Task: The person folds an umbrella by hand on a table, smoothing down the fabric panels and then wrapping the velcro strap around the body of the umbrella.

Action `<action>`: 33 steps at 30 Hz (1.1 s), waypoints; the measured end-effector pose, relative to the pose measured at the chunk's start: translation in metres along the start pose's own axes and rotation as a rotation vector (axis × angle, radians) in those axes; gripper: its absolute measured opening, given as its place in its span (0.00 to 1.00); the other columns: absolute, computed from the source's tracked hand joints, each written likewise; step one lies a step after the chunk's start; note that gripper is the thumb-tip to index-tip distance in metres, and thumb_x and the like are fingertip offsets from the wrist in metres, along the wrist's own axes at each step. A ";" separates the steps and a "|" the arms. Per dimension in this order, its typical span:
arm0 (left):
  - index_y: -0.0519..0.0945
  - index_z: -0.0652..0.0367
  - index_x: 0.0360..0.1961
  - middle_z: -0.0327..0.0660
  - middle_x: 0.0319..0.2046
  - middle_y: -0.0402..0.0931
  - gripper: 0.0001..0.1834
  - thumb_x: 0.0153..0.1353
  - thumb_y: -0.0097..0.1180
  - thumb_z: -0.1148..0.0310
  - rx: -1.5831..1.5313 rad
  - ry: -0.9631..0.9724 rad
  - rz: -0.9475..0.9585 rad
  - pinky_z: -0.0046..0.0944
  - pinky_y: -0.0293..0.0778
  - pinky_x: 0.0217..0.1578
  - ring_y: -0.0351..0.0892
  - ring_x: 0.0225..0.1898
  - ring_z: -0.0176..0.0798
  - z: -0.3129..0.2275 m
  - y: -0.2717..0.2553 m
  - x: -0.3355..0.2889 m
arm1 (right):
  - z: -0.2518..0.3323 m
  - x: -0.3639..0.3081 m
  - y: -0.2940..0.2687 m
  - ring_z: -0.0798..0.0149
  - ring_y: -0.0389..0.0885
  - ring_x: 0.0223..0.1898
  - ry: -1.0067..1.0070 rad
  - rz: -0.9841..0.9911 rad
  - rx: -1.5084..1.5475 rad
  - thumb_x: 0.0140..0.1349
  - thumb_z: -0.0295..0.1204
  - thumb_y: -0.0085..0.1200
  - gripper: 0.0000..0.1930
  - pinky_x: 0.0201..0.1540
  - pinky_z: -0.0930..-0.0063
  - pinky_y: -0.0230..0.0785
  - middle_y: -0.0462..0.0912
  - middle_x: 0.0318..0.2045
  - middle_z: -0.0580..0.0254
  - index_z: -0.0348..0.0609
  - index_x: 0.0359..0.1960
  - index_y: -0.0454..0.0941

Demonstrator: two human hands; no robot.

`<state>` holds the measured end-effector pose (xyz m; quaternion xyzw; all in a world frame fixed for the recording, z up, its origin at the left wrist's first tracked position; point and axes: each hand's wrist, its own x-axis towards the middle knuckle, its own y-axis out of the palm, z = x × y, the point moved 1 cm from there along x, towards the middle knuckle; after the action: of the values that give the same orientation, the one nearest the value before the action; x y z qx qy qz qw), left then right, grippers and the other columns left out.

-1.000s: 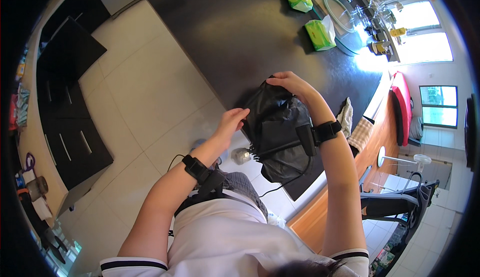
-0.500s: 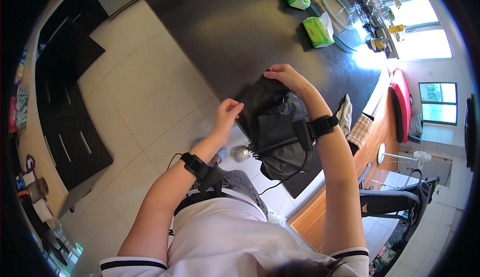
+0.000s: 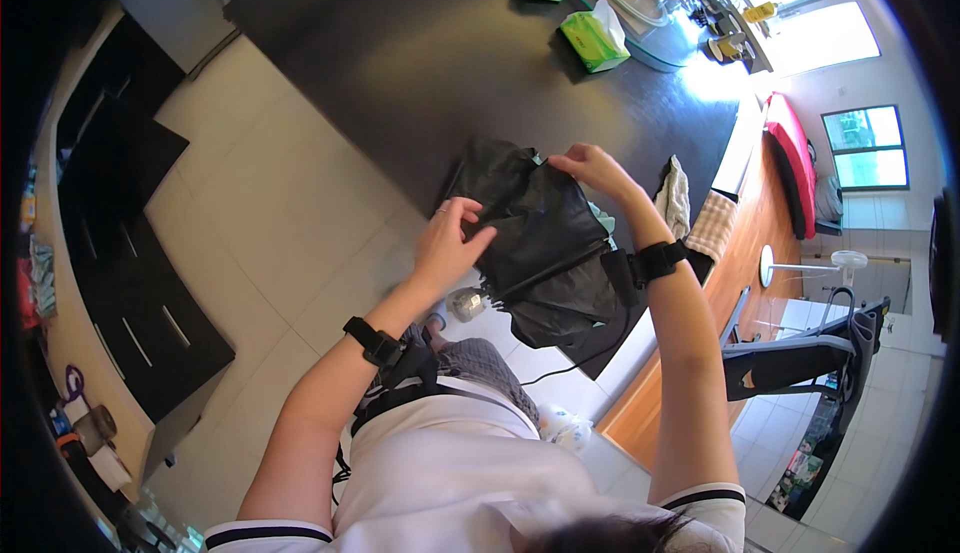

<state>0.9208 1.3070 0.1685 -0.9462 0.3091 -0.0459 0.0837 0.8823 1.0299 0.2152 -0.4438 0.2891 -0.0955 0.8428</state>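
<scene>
A black folding umbrella (image 3: 545, 228), loosely collapsed with its fabric panels spread in folds, lies across the near corner of the dark counter (image 3: 370, 63). Its clear knob-like handle (image 3: 467, 303) sticks out past the counter's left edge, beside the rib ends. My right hand (image 3: 592, 169) pinches the far edge of a fabric panel between thumb and fingers. On the left side of the umbrella, my left hand (image 3: 450, 243) rests at the fabric with thumb and fingers apart. Each wrist wears a black strapped device.
Two green tissue packs (image 3: 596, 38) stand at the counter's far side near a round glass board (image 3: 665, 48). A cloth (image 3: 674, 198) and a checked towel (image 3: 712, 225) hang at the right edge. A black chair (image 3: 800, 358) and a white fan (image 3: 848, 265) stand farther right.
The umbrella's fabric has been spread flatter, with a panel laid out to the left. My left hand has opened and reached onto the fabric; my right hand has shifted slightly right along the edge.
</scene>
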 end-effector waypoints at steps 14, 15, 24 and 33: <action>0.72 0.60 0.29 0.39 0.24 0.74 0.10 0.51 0.58 0.67 0.232 0.059 0.045 0.36 0.67 0.25 0.72 0.23 0.35 -0.026 -0.007 -0.013 | 0.030 -0.023 -0.006 0.79 0.68 0.31 -0.288 0.000 0.514 0.60 0.29 0.51 0.06 0.37 0.84 0.61 0.73 0.26 0.75 0.39 0.32 0.74; 0.73 0.61 0.32 0.39 0.24 0.75 0.10 0.52 0.58 0.67 0.080 -0.036 0.056 0.34 0.67 0.26 0.72 0.23 0.33 -0.026 -0.007 -0.015 | 0.035 -0.022 -0.005 0.79 0.68 0.31 -0.293 0.004 0.513 0.60 0.29 0.51 0.06 0.37 0.84 0.61 0.73 0.26 0.75 0.39 0.32 0.74; 0.76 0.64 0.27 0.39 0.23 0.75 0.15 0.58 0.52 0.60 0.141 -0.074 0.050 0.32 0.66 0.27 0.72 0.24 0.33 0.010 -0.010 0.005 | 0.052 0.008 0.011 0.73 0.70 0.30 -0.237 -0.076 0.468 0.54 0.32 0.57 0.09 0.36 0.78 0.64 0.74 0.23 0.69 0.38 0.29 0.73; 0.77 0.58 0.29 0.40 0.25 0.76 0.12 0.57 0.51 0.60 0.498 0.076 -0.058 0.40 0.67 0.27 0.75 0.27 0.45 0.004 -0.011 -0.001 | 0.061 0.024 0.017 0.68 0.74 0.30 -0.199 -0.026 0.453 0.51 0.33 0.59 0.10 0.36 0.74 0.66 0.78 0.25 0.62 0.37 0.26 0.75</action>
<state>0.9269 1.3167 0.1666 -0.9025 0.2638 -0.1583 0.3013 0.9352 1.0717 0.2183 -0.2546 0.1702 -0.1248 0.9437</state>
